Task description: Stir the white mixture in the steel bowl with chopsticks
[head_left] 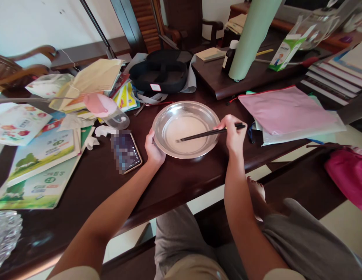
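Silver metal is shining in the head view: a round, shallow bowl (186,152) is resting on a dark brown wooden table (181,179), whitish contents (189,124) covering its bottom. The left hand (155,151) is holding the bowl's left edge, fingers curving against it and partly hidden. The right hand (235,136) is closing its fingers around slim black chopsticks (200,135), whose tips are reaching into the bowl. A dark-screened phone (128,151) is lying near the left hand, a pink zipped pouch (285,108) to the right
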Available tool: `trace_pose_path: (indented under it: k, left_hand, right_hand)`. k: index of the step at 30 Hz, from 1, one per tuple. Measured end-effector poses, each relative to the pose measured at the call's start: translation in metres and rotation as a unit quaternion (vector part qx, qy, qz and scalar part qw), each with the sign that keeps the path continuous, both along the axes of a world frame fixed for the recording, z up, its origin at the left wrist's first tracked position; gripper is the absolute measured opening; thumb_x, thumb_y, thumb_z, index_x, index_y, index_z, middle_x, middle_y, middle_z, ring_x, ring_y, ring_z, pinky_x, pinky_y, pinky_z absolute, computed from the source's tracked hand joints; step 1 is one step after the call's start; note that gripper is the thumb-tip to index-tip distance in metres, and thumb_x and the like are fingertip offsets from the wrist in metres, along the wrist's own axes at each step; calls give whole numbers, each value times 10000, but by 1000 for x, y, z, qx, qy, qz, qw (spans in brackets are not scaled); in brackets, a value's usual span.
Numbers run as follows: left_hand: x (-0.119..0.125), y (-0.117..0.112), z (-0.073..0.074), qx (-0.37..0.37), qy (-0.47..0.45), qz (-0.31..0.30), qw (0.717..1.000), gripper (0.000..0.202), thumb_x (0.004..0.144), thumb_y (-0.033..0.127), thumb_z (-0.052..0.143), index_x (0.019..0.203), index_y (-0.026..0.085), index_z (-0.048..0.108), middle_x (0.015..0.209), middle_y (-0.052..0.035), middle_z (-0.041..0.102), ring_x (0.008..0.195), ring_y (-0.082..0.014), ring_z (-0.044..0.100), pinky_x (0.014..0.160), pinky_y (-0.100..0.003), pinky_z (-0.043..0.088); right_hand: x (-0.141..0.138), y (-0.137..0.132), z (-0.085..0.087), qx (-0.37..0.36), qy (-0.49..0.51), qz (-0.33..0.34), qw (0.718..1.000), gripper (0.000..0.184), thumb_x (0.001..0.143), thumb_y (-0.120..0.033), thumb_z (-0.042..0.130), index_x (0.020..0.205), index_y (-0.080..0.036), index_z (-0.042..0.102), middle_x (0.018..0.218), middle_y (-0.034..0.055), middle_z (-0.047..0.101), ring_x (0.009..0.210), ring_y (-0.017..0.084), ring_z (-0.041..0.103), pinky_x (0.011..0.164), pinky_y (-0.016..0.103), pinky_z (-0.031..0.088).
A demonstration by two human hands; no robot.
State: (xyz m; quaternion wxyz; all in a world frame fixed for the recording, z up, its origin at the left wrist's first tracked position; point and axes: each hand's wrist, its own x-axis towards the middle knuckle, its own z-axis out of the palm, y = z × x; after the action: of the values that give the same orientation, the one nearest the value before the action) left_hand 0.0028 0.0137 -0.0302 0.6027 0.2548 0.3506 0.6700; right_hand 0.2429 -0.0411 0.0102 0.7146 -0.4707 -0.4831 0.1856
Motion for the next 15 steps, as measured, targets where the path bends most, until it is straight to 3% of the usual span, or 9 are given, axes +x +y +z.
trace_pose_path:
  k: [2, 4, 8, 11, 13, 15]
  left_hand:
    - [0, 0, 1, -3, 7, 3, 1000, 181, 855, 385, 671, 796, 224, 727, 860, -7, 776, 900, -205, 730, 878, -298, 540]
    - [1, 0, 2, -5, 14, 2, 1000, 194, 864, 395, 664, 793, 224, 721, 869, -13, 776, 917, -210, 733, 889, -301, 540]
    - [1, -1, 2, 0, 12, 2, 1000, 178, 845, 392, 671, 799, 230, 728, 892, -15, 790, 934, -220, 734, 878, -307, 548]
    - [1, -1, 2, 4, 6, 5, 1000, 170, 850, 380, 663, 828, 232, 745, 889, -8, 794, 929, -217, 740, 873, -311, 550]
    - [2, -1, 2, -2, 5, 9, 1000, 172, 860, 368, 651, 831, 233, 753, 879, -6, 796, 908, -211, 741, 857, -306, 555]
    - [2, -1, 3, -10, 8, 11, 1000, 177, 865, 356, 639, 823, 233, 759, 879, -9, 801, 899, -209, 738, 840, -297, 563]
  right_hand:
    - [-1, 0, 0, -14, -49, 12, 999, 461, 926, -593, 676, 639, -233, 690, 645, -5, 700, 691, 185, 722, 754, 373, 573]
    - [0, 1, -1, -6, -60, -31, 998, 455, 933, -589, 668, 645, -237, 694, 650, -5, 705, 732, 188, 724, 796, 381, 569]
    - [5, 2, -4, 27, 32, -117, 992, 607, 970, -642, 560, 515, -241, 551, 479, -27, 538, 530, 159, 635, 631, 345, 540]
    - [3, 2, -3, 1, 34, -45, 998, 602, 946, -658, 590, 516, -238, 552, 492, -25, 556, 494, 155, 626, 585, 337, 530]
    - [0, 1, -2, -22, -6, 7, 1000, 533, 923, -638, 645, 574, -236, 624, 572, -17, 639, 569, 170, 675, 662, 360, 561]
    - [0, 2, -2, -22, -39, -1, 999, 469, 915, -612, 676, 628, -241, 677, 643, -11, 689, 668, 184, 707, 758, 385, 570]
